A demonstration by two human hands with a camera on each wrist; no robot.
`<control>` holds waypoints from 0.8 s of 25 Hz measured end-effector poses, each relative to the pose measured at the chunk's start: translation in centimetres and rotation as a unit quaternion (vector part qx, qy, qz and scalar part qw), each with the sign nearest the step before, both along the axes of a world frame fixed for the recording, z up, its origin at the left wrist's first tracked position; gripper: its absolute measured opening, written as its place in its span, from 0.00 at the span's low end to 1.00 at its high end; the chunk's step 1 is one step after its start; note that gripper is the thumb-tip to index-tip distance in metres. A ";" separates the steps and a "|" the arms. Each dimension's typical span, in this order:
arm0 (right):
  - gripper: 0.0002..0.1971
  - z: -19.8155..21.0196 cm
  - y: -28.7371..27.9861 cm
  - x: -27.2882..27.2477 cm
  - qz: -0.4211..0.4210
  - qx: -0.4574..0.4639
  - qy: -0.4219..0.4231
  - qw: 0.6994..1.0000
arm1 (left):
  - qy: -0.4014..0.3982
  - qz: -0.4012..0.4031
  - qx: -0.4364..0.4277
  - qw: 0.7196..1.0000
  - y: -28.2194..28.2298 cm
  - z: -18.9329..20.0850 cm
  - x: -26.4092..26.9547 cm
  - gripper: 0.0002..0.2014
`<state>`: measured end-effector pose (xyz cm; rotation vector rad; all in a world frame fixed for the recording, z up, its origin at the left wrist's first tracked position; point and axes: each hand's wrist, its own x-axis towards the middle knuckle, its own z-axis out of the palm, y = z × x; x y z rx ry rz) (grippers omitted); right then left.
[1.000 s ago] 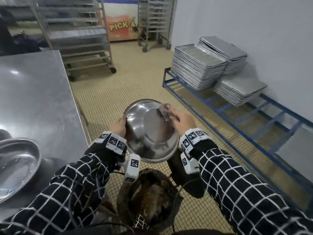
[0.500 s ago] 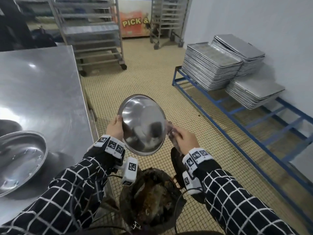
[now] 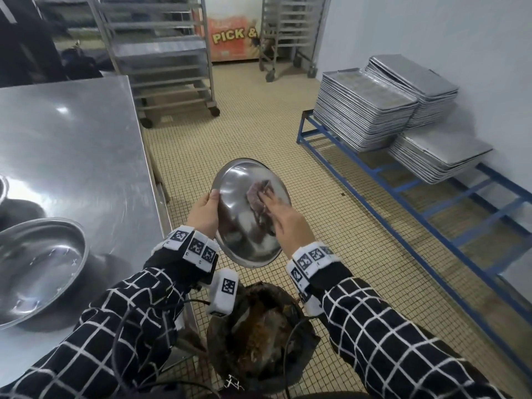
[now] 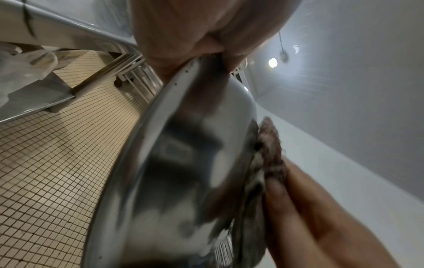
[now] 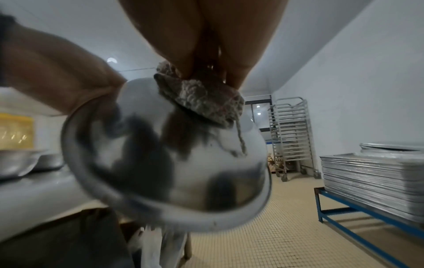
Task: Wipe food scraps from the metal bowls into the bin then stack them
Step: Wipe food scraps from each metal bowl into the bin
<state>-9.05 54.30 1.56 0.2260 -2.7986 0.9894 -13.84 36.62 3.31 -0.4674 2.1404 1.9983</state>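
A worker wipes a metal bowl (image 3: 247,214) over a kitchen bin (image 3: 259,338).

The left hand (image 3: 205,214) grips the bowl's rim, thumb over the edge, and holds it tilted on its side above the bin. The right hand (image 3: 283,217) presses a grey-brown cloth (image 3: 257,194) flat against the bowl's rounded outer surface, fingers laid out nearly straight over the rag. Directly below, the dark-lined bin holds brown food scraps. To the worker's left, a steel table (image 3: 74,145) carries another metal bowl (image 3: 37,269) near its front edge. Across the tiled floor, stacked baking trays (image 3: 362,110) rest on a blue rack (image 3: 431,203) along the wall.
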 end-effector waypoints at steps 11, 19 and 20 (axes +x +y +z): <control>0.21 -1.8 -1.7 7.0 -0.159 -0.217 0.013 0.963 | 0.004 -0.010 0.056 0.998 1.8 1.4 2.3 0.12; 0.29 2.7 -0.9 0.3 -0.177 -0.092 0.093 0.975 | 0.084 -0.026 0.066 0.994 2.7 5.0 4.7 0.14; 0.28 2.1 0.1 0.0 -0.177 -0.102 0.080 0.976 | 0.082 -0.015 0.066 0.994 2.4 5.0 4.5 0.13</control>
